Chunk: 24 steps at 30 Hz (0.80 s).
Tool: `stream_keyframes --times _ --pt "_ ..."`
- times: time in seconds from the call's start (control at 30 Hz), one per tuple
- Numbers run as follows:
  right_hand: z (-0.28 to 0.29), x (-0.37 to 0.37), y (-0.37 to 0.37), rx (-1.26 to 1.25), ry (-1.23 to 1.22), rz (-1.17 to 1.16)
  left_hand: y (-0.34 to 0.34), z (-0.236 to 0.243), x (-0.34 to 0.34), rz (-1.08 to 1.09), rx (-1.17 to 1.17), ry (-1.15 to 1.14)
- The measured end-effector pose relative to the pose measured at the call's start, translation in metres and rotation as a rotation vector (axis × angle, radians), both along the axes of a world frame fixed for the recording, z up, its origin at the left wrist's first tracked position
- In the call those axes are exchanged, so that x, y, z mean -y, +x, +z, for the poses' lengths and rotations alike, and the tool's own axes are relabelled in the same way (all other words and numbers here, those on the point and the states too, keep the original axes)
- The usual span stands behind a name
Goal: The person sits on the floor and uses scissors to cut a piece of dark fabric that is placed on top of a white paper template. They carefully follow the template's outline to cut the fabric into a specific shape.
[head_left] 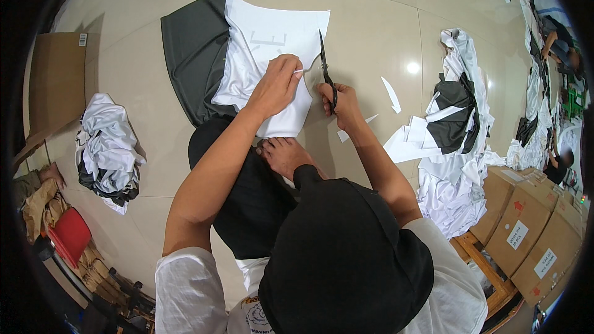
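A white and dark-grey fabric piece (272, 25) lies spread on the floor, its dark panel on the left and white part on the right. My left hand (275, 86) rests on the white part, fingertips pinched on the white fabric near its right edge. My right hand (343, 104) grips black-handled scissors (326, 65) beside that edge, the blades pointing away from me. Whether the blades are apart is hard to tell. My bare foot (288, 156) is at the fabric's near edge.
White offcuts (391, 94) lie right of my right hand. Farther right is a long heap of white and dark fabric (451, 185), with cardboard boxes (516, 229) behind. At left are a crumpled fabric bundle (108, 142) and a cardboard box (57, 80). Other people are at far right.
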State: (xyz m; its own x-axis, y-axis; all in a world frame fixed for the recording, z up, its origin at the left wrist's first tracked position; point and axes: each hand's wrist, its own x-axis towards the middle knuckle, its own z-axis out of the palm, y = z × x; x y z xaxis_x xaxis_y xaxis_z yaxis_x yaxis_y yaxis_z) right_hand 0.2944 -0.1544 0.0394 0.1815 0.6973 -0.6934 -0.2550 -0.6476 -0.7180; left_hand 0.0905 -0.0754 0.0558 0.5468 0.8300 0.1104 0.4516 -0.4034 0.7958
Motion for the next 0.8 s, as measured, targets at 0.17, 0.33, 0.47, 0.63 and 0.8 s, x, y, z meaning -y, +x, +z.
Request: stream_keyframes --times 0.17,0.33,0.47,0.63,0.8 --pt "0.014 0.001 -0.001 -0.033 -0.063 -0.031 -0.002 -0.003 0.000 0.003 0.004 -0.003" --pt "0.012 0.002 0.000 -0.038 -0.058 -0.030 -0.001 -0.002 0.000 0.001 0.015 -0.006" --pt "0.003 -0.002 -0.001 -0.007 -0.020 -0.018 -0.002 0.000 0.000 0.004 0.013 -0.029" --pt "0.001 -0.010 -0.002 0.004 -0.020 -0.006 -0.003 0.001 0.000 -0.002 0.007 -0.039" --pt "-0.001 -0.013 -0.002 0.002 -0.009 -0.019 -0.004 0.000 0.000 -0.006 0.012 -0.038"
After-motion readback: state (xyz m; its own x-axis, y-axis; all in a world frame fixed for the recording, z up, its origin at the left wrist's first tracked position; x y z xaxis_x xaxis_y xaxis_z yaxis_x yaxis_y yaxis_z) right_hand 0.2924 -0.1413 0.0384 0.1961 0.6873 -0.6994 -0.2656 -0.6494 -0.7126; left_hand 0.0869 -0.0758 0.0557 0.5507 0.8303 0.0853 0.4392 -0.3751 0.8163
